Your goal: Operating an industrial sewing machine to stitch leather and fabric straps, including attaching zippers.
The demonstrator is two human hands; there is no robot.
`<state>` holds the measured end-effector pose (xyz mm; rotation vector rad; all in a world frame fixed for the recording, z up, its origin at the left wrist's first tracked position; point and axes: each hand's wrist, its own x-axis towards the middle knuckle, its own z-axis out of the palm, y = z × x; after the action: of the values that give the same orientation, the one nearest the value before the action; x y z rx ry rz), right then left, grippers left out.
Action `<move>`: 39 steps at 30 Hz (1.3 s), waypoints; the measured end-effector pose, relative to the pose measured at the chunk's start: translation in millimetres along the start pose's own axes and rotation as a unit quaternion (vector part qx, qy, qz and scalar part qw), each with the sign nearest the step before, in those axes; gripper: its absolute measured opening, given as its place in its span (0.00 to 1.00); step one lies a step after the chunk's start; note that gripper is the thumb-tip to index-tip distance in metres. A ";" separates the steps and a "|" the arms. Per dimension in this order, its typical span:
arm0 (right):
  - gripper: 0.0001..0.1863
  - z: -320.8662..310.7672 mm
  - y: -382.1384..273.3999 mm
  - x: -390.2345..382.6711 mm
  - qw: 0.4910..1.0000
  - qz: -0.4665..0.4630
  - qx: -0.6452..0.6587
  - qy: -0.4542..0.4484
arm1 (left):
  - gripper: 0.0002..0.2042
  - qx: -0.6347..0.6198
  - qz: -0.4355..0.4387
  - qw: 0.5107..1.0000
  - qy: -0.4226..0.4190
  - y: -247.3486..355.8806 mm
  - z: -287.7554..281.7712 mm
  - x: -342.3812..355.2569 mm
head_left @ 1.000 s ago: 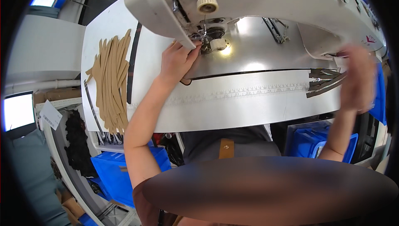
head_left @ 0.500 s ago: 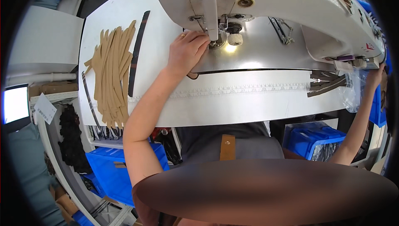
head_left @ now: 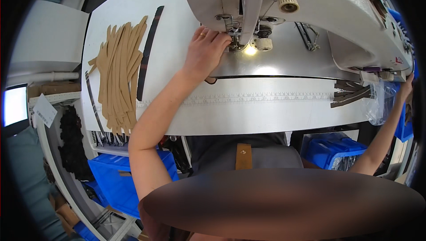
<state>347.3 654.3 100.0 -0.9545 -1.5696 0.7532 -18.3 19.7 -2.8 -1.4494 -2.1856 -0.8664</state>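
Observation:
My left hand [head_left: 207, 49] is at the needle area of a white sewing machine [head_left: 306, 1], its fingers pressed together beside the presser foot [head_left: 237, 45]. Whatever they pinch is hidden beneath them. A small brown loop of material [head_left: 211, 80] pokes out below the wrist at the metal plate's edge. Out at the far right, my right hand [head_left: 407, 86] reaches up to the end of the machine; its fingers are mostly hidden behind the housing. A small lamp lights the plate by the needle.
Tan fabric strips [head_left: 117, 77] lie piled on the white table [head_left: 248, 121], with a black strip [head_left: 150, 54] alongside. Dark zippers [head_left: 350, 94] and a clear plastic bag [head_left: 380, 101] sit at the right. Tweezers [head_left: 306, 36] rest on the metal plate. Blue bins [head_left: 117, 183] stand below.
The view has shifted slightly, so the machine appears farther right. My left hand stays by the presser foot, and my right hand stays at the machine's right end.

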 end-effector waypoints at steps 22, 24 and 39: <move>0.14 -10.6 -33.6 36.4 0.998 0.025 0.033 -0.040 | 0.04 0.025 -0.007 0.997 -0.073 67.0 -61.1 -91.2; 0.13 -10.6 -34.2 34.7 0.999 0.017 0.026 -0.035 | 0.04 0.026 -0.008 0.997 -0.069 66.7 -60.2 -91.9; 0.13 156.1 -204.7 -394.7 0.729 -0.333 0.029 -0.598 | 0.08 0.017 0.030 0.995 -0.091 67.3 -60.5 -67.4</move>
<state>187.3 212.8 60.2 0.3892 -2.7289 0.9053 68.7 -48.4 19.9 -1.6262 -2.2592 -0.6992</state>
